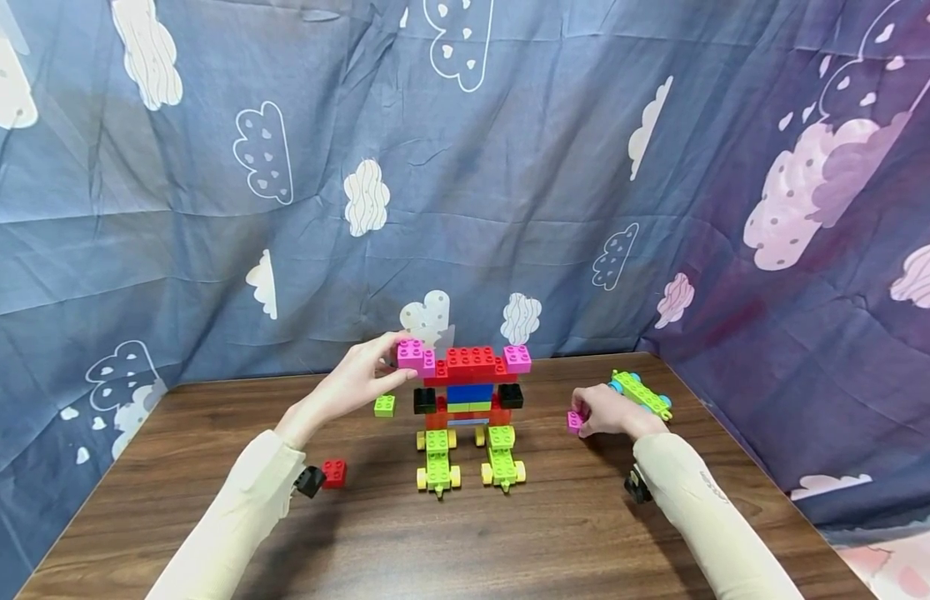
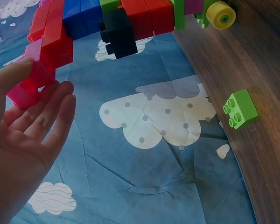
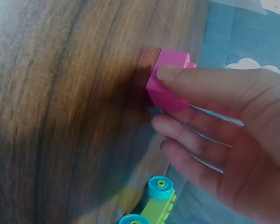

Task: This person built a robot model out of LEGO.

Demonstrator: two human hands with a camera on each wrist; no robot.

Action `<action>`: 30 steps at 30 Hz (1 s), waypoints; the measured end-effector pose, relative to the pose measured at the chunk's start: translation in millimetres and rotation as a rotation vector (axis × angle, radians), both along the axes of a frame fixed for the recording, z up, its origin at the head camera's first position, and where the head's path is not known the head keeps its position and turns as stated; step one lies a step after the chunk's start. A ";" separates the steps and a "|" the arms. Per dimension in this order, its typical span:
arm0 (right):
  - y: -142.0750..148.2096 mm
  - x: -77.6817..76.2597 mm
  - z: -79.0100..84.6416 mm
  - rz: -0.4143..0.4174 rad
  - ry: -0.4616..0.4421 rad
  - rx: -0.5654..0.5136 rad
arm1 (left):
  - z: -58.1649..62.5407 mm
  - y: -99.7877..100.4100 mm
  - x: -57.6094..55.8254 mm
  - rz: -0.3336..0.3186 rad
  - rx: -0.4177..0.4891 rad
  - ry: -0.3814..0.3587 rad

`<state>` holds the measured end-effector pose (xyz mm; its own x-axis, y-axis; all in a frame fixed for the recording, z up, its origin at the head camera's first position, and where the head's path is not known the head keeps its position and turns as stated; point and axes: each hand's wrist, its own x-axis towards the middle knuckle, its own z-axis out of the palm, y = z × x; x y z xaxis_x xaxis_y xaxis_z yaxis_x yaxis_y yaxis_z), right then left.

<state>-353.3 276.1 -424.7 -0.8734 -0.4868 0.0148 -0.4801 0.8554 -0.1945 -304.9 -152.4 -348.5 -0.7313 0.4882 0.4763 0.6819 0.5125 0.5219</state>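
Observation:
A robot-like toy figure of building bricks [image 1: 471, 361] stands upright on two lime wheeled bases [image 1: 437, 461], with red, blue and black bricks above them. At its upper left corner my left hand [image 1: 363, 367] pinches a pink brick [image 1: 410, 354] between thumb and fingers. That brick overlaps a second pink brick [image 2: 39, 70] joined to the red arm in the left wrist view. To the right of the figure, my right hand [image 1: 609, 412] holds another pink brick [image 3: 170, 79] by thumb and fingers, close over the tabletop. Another pink brick [image 1: 517, 358] sits on the figure's upper right corner.
A lime brick [image 1: 385, 406] lies behind the left forearm, and a red brick [image 1: 334, 473] lies beside the left wrist. Beyond the right hand is a lime wheeled base [image 1: 641, 394] with blue wheels. Cloud-patterned cloth [image 1: 322, 250] hangs behind the wooden table [image 1: 555, 533].

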 end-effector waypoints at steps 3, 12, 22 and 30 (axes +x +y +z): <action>0.3 -0.6 -1.5 0.003 0.003 -0.007 | -0.6 -0.4 0.1 0.004 -0.001 -0.007; -3.6 1.5 14.6 0.057 0.107 -0.081 | 0.5 -2.9 2.9 0.009 0.002 -0.007; -13.4 17.6 53.2 0.139 0.236 -0.172 | 0.4 -2.7 2.5 0.003 0.007 -0.005; -26.8 31.3 80.2 0.170 0.315 -0.194 | 0.4 -0.3 1.8 0.003 0.004 -0.015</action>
<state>-322.0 249.3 -344.5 -0.7188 -0.5857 0.3745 -0.6734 0.7204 -0.1658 -303.1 -152.8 -348.1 -0.7397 0.4842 0.4672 0.6726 0.5120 0.5343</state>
